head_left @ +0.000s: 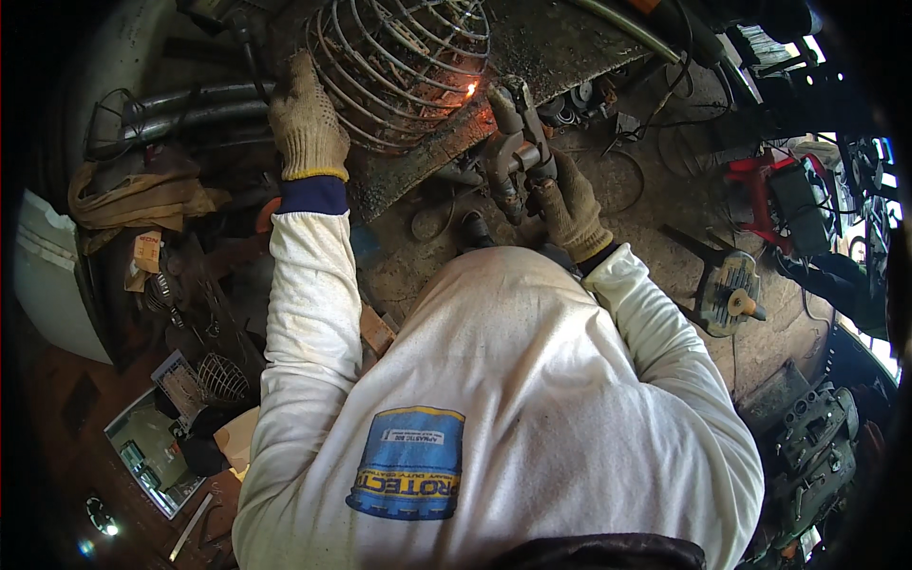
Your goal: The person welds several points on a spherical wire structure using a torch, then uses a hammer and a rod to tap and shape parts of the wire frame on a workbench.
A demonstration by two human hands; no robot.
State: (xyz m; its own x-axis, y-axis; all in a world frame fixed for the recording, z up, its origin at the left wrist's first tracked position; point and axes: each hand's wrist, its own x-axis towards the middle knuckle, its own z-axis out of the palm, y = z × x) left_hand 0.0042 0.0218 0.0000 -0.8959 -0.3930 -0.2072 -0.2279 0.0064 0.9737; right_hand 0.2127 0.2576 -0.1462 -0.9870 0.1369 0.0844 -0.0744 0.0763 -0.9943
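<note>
A round cage of bent metal wire [399,71] rests on a dark, grimy metal bench top [560,57]. My left hand [309,119], in a tan knitted glove, grips the cage's left edge; its fingertips are partly hidden. At the cage's right side a small bright spot glows, with orange light on the wires and bench around it. My right hand [570,209], gloved the same way, is closed around the lower part of a worn, jointed metal tool [513,152]. The tool's upper end is close to the glow; its exact kind is unclear.
Metal pipes [199,109] and a brown cloth [142,195] lie at the left. A red stand [755,195] is at the far right, near a yellowish machine [727,290] on the floor. Cables run across the floor. An engine-like metal part [817,456] sits at the lower right.
</note>
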